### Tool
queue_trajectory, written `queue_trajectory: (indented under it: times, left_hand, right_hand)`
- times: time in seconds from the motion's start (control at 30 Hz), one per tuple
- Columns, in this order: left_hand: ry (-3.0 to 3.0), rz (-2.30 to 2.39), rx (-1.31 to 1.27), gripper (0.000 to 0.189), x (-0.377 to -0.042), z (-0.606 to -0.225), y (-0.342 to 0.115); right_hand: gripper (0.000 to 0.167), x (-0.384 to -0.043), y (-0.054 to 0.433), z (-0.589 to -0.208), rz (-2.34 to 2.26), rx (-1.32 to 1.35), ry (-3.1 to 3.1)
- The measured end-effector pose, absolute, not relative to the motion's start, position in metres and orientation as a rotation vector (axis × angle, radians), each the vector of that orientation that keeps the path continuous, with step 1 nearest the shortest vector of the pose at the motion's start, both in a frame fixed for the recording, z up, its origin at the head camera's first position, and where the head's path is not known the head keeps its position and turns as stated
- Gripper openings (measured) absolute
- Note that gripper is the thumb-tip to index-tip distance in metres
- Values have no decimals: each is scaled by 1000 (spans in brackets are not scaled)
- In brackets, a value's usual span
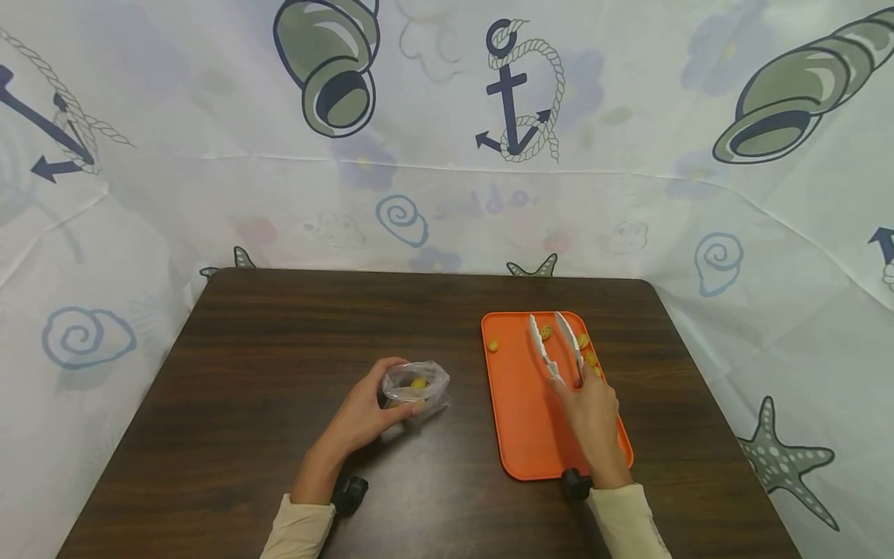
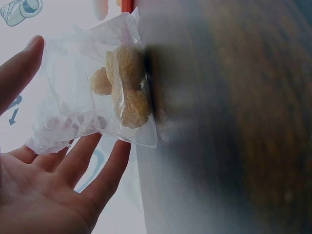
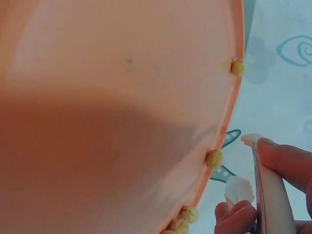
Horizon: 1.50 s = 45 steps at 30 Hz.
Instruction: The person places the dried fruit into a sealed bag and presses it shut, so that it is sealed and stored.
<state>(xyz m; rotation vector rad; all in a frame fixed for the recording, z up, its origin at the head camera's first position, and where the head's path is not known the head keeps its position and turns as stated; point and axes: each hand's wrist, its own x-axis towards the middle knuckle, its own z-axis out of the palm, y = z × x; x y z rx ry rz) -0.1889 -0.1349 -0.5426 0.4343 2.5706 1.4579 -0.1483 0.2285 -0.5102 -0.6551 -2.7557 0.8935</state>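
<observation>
On the left of the tabletop my left hand (image 1: pixel 365 410) grips a clear plastic bag (image 1: pixel 436 376) between thumb and fingers, its mouth facing up. Several round, yellow-brown balls (image 2: pixel 132 108) lie at the bag's bottom in the left wrist view; their exact kind I cannot tell. My right hand (image 1: pixel 594 415) holds white-tipped tongs (image 1: pixel 570 341) above an orange tray (image 1: pixel 520 419). The tongs' arms are spread apart. One ball (image 1: pixel 546 331) shows between their ends in the head view, and whether they touch it is unclear.
Other balls lie along the tray's edges: one ball (image 1: pixel 493 345) at the far left corner, several more by the right rim, partly behind the right hand. The dark wooden table (image 1: pixel 279 341) meets a printed white cloth (image 1: pixel 447 217) at its far edge.
</observation>
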Motion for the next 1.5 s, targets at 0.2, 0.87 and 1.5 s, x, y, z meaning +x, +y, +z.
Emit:
queue_trajectory:
  times: [0.2, 0.87, 1.5]
  left_hand:
    - [2569, 1458, 434, 77, -188, -542, -135]
    - [2553, 1477, 440, 77, -189, -542, -135]
    - [2558, 1466, 432, 78, -190, -544, -135]
  right_hand:
    - [62, -152, 232, -514, 908, -673, -2782]
    - [38, -154, 234, -518, 838, -657, -2856]
    - [41, -146, 228, -502, 886, -627, -2826]
